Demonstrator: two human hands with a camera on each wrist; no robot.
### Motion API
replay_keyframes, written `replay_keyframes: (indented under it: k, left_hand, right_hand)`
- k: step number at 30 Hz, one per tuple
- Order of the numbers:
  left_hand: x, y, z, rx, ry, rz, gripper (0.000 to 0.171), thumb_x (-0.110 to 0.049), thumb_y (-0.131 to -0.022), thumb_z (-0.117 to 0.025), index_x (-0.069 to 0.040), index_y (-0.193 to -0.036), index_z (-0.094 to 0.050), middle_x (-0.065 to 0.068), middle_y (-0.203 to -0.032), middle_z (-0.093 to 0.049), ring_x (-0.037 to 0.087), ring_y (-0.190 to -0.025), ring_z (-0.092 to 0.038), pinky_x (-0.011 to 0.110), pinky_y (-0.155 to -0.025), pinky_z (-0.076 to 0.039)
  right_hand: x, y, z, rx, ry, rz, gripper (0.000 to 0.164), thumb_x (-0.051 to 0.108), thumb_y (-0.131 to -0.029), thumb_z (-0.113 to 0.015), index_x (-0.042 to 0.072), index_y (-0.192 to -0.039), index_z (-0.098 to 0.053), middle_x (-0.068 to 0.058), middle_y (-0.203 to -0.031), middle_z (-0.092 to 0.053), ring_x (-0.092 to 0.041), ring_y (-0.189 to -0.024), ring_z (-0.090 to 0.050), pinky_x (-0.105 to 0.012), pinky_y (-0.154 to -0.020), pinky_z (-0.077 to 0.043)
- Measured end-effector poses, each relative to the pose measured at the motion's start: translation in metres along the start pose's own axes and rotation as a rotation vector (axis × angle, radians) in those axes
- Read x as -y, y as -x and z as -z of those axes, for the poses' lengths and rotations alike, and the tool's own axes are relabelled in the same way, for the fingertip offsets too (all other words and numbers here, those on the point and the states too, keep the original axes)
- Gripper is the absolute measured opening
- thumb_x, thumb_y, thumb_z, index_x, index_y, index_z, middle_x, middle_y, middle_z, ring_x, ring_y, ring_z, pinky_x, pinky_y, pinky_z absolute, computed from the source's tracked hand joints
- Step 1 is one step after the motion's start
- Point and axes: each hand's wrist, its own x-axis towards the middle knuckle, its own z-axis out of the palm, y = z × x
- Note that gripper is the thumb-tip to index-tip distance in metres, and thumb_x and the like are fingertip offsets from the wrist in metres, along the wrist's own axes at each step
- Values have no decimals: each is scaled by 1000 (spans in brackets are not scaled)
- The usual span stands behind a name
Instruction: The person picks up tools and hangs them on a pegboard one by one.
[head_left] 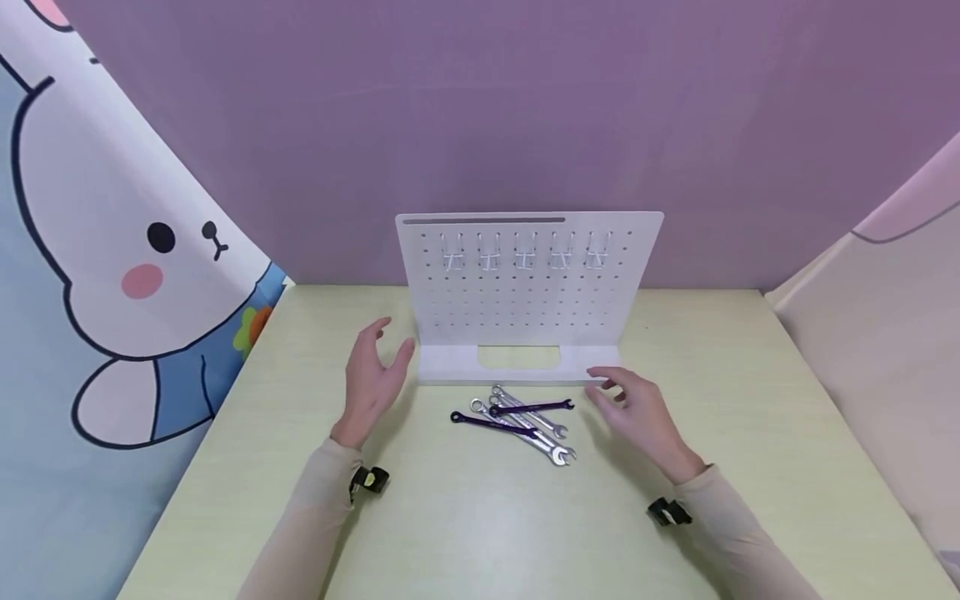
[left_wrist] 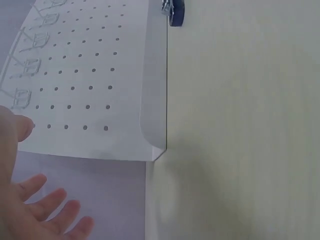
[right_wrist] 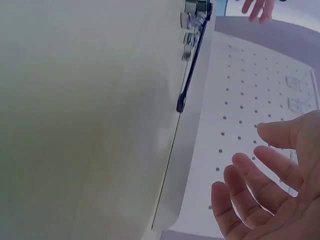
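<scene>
the left hand [head_left: 372, 379] is positioned beside the left edge of a white pegboard [head_left: 521, 308], with the thumb set apart from the fingers and the fingers spread in a gentle bend. the right hand [head_left: 637, 417] is positioned at the opposite end, its fingertips overlapping the right front corner of the base [head_left: 450, 367] in the head view; its fingers are likewise spread and loosely curved, with a gap between thumb and forefinger. a pile of wrenches [head_left: 534, 407] lies flat on the tabletop [head_left: 517, 533] between the two hands, just in front of the base and nearer to the right hand's fingertips. two dark purple wrenches [head_left: 491, 423] rest across the top of the pile; the silver wrenches [head_left: 538, 443] lie beneath them at a diagonal, and because they overlap, their exact number cannot be confirmed. the pegboard stands upright on its base, which has a rectangular cut-out at its centre. five wire hooks [head_left: 524, 261] are fitted in one row across the upper part of the perforated face, below a dark strip [head_left: 483, 221] along the top edge. each forearm wears a light sleeve [head_left: 300, 508] and a small black wrist camera [head_left: 370, 478]. a purple backdrop [head_left: 480, 108] rises behind the table, and a cartoon-printed panel [head_left: 97, 250] borders it on the left.
</scene>
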Motion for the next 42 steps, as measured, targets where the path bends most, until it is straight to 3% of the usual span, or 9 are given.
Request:
replay_keyframes:
  k: [11, 20, 31, 35, 42]
  left_hand:
    - [-7, -9, -16, -3, 103, 17, 62, -38, -104, -68, -11, -157, -48, 13, -159, -53, 38, -141, -55, 59, -109, -50]
    - [-9, -14, -29, -36, 165, 44, 58, -33, -103, -69, -9, -153, -51, 13, -155, -57, 37, -138, -57, 53, -111, -50]
    - [-12, -23, -43, -83, 210, 55, 58, -29, -103, -70, -8, -153, -52, 17, -151, -60, 39, -136, -60, 55, -109, -52]
    - [-12, -30, -46, -108, 258, 66, 57, -26, -102, -71, -7, -152, -52, 18, -148, -62, 38, -135, -61, 55, -109, -52]
    - [-8, -41, -53, -99, 257, 102, 47, -28, -104, -68, -6, -145, -59, 18, -141, -67, 35, -131, -63, 48, -108, -55]
  right_hand:
    - [9, -2, -13, 136, -64, 28, 29, 5, -96, -77, 0, -124, -74, -17, -116, -79, -20, -84, -74, -23, -67, -60]
    - [21, -6, -24, 201, -90, 20, 29, 6, -95, -78, -1, -123, -74, -18, -115, -79, -19, -81, -73, -22, -67, -58]
    - [27, -13, -35, 368, -146, -65, 37, 5, -97, -75, -2, -133, -70, -22, -123, -76, -15, -79, -72, -22, -64, -59]
    - [28, -16, -40, 385, -152, -42, 35, 4, -97, -75, -2, -131, -71, -22, -124, -76, -14, -78, -72, -22, -64, -59]
    - [27, -19, -44, 394, -146, -19, 29, 3, -96, -75, -1, -124, -74, -20, -120, -77, -14, -79, -72, -21, -68, -59]
